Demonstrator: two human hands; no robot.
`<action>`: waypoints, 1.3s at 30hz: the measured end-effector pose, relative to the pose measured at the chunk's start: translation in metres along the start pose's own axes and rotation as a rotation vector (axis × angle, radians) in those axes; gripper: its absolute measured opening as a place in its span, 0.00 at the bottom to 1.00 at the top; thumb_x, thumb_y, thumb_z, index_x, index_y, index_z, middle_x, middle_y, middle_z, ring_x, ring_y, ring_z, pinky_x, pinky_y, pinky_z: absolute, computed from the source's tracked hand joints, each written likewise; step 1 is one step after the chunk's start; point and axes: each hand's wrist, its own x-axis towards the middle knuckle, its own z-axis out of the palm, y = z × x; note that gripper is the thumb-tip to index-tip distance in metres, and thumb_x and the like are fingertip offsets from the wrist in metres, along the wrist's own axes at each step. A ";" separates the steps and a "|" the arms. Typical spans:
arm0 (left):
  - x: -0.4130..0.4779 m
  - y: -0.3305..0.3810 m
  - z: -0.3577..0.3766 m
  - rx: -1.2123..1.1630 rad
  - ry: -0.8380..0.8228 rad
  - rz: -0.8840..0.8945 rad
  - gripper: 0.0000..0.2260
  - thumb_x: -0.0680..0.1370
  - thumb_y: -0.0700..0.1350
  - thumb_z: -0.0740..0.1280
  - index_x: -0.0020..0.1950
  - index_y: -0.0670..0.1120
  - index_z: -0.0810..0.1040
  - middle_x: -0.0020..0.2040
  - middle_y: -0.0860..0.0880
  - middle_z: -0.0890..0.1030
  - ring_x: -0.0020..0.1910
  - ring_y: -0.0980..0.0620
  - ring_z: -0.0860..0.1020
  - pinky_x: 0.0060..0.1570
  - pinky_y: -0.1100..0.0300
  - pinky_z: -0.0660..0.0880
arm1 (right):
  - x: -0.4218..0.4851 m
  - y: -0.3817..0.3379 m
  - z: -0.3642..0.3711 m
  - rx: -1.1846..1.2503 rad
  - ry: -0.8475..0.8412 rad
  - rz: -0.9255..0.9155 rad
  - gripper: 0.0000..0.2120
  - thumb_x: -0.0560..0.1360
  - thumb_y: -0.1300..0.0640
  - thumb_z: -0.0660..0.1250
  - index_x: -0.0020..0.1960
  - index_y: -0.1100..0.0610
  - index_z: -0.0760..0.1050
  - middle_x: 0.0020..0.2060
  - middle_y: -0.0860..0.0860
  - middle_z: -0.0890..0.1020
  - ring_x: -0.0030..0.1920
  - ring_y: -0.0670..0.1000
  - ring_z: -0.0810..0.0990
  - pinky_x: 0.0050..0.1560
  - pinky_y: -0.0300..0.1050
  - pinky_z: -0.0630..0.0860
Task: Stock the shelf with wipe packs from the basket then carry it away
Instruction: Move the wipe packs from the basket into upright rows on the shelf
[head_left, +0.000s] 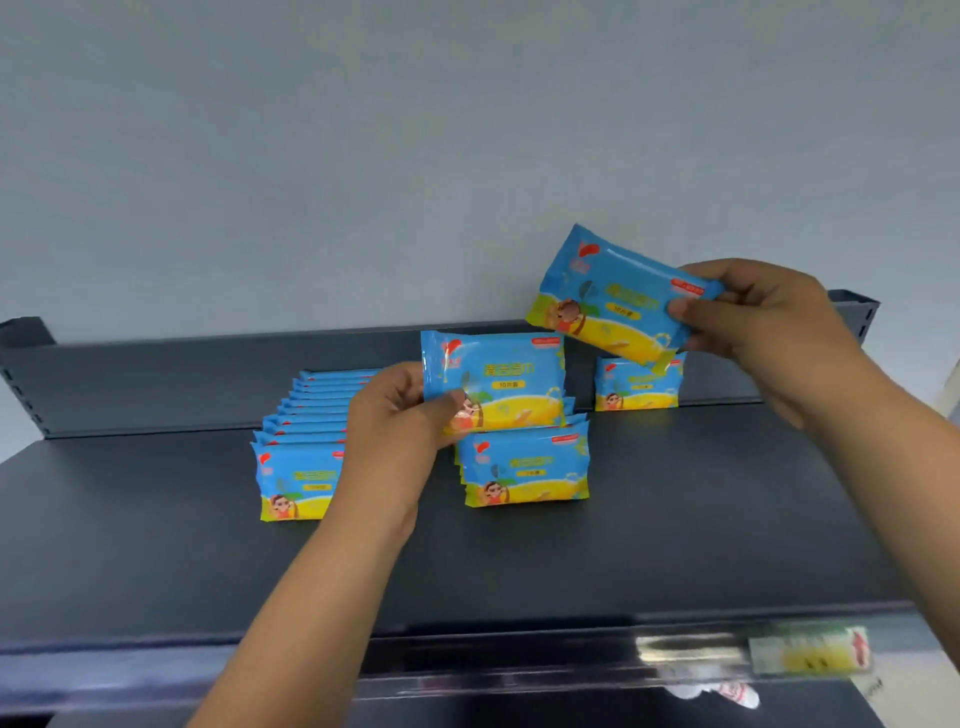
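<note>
A dark grey shelf (675, 519) carries blue-and-yellow wipe packs standing upright in rows. The left row (298, 483) runs back with several packs. The middle row (527, 470) is shorter. One pack (638, 387) stands alone at the back right. My left hand (395, 431) grips a wipe pack (496, 379) by its lower left corner, just above the back of the middle row. My right hand (769, 322) pinches another wipe pack (613, 296) by its right end, tilted in the air above the lone pack. The basket is out of sight.
A low back rail (156, 384) closes the shelf's far side against a pale wall. A price strip with a label (810, 654) runs along the front edge. The shelf's right half and front area hold nothing.
</note>
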 end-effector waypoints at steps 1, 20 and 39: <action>-0.001 -0.001 0.011 0.003 0.007 0.003 0.09 0.78 0.31 0.68 0.54 0.40 0.83 0.50 0.45 0.88 0.52 0.44 0.86 0.55 0.46 0.82 | 0.005 0.006 -0.013 -0.006 0.017 -0.001 0.11 0.76 0.66 0.71 0.58 0.58 0.82 0.47 0.55 0.87 0.45 0.51 0.87 0.44 0.40 0.83; -0.051 -0.057 0.174 0.146 -0.052 -0.084 0.09 0.79 0.31 0.67 0.54 0.42 0.82 0.51 0.46 0.88 0.53 0.44 0.85 0.59 0.43 0.80 | 0.094 0.160 -0.074 -0.682 -0.298 -0.113 0.09 0.71 0.56 0.73 0.47 0.43 0.84 0.45 0.49 0.78 0.48 0.49 0.76 0.46 0.41 0.67; 0.012 -0.099 0.226 0.172 0.049 -0.207 0.06 0.81 0.36 0.66 0.55 0.46 0.75 0.53 0.47 0.84 0.49 0.51 0.83 0.51 0.55 0.83 | 0.097 0.088 -0.105 -0.628 -0.475 0.159 0.14 0.76 0.42 0.69 0.48 0.52 0.83 0.43 0.47 0.86 0.43 0.51 0.86 0.47 0.51 0.82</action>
